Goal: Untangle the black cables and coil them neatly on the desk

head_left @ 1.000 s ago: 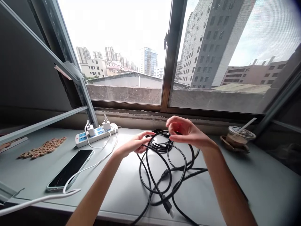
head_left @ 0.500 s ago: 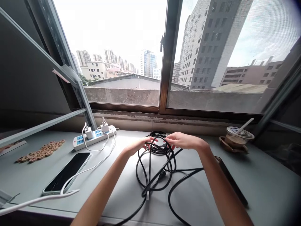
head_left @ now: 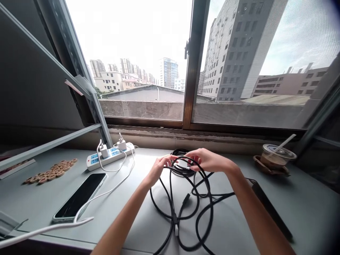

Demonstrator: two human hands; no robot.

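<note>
Black cable (head_left: 211,205) hangs in loose, crossing loops from both hands over the desk. My left hand (head_left: 161,167) is closed on a strand at the left of the loops' top. Fingers of my right hand (head_left: 204,159) pinch the cable on the other side, a short way from the left. A black plug end (head_left: 186,199) shows inside the loops, and a connector with a pale metal tip (head_left: 176,226) dangles lower down. Just behind the hands lies a second black cable coil (head_left: 181,152), partly hidden by the fingers.
At left are a phone (head_left: 81,196), a white power strip (head_left: 111,156) with two chargers, and round wooden pieces (head_left: 51,171). A lidded drink cup (head_left: 277,156) sits on a brown holder at right. A dark flat object (head_left: 272,209) lies beside my right forearm.
The held loops have spread wider, and their right side now hangs lower and nearer to me. The plug end and the metal-tipped connector have shifted. Both hands stay on the cable.
</note>
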